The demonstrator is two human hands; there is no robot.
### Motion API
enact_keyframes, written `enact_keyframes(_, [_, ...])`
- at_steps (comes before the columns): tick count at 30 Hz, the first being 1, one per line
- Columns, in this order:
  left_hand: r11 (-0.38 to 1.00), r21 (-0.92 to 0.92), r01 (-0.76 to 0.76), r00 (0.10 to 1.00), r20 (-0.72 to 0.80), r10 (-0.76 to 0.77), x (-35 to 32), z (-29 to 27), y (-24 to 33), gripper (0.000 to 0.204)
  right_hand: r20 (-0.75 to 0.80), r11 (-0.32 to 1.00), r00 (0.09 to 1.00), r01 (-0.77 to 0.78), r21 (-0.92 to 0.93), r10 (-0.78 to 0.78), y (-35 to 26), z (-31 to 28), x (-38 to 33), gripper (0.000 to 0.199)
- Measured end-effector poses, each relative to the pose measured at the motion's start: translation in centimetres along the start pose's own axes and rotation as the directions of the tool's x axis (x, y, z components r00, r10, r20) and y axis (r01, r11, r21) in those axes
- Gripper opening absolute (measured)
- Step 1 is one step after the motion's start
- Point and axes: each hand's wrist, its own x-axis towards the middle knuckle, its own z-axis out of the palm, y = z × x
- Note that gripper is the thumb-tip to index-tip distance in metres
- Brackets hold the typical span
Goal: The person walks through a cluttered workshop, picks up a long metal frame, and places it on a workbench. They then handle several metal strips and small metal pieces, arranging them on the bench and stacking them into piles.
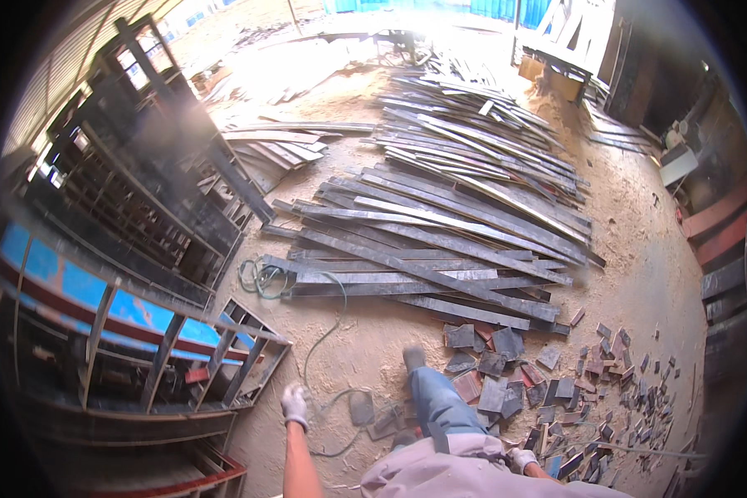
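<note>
Head view: both gloved hands empty; left hand loosely open above green hose, right hand near offcuts.

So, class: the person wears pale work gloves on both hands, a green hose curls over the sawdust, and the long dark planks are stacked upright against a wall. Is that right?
Not quite. The head view shows the long dark planks lying flat in a loose pile on the sawdust floor, not upright against a wall. The gloved left hand, gloved right hand and green hose are as stated.
</note>
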Motion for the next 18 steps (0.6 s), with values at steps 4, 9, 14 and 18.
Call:
enact_keyframes(4, [0.992,-0.123,0.0,0.997,0.073,0.009,8.7,6.4,9.2,0.031,0.016,0.928,0.994,0.107,-0.358,-0.109,-6.6,-1.1,7.0,0.059])
enact_keyframes(9, [0.956,0.014,0.293,0.942,0.17,-0.291,11.7,10.5,7.8,0.012,0.075,0.921,0.96,0.281,-0.27,-0.271,-36.0,-9.1,11.4,0.06])
enact_keyframes(14, [0.471,0.881,0.05,0.872,0.192,-0.451,12.7,17.1,7.6,0.05,-0.048,0.811,0.878,0.459,0.363,-0.476,-69.5,-21.2,18.4,0.044])
enact_keyframes(18, [0.47,0.882,0.032,0.817,0.248,-0.521,20.5,24.5,14.2,0.042,-0.251,0.59,0.743,0.654,0.473,-0.621,-87.9,-29.5,19.1,0.037])
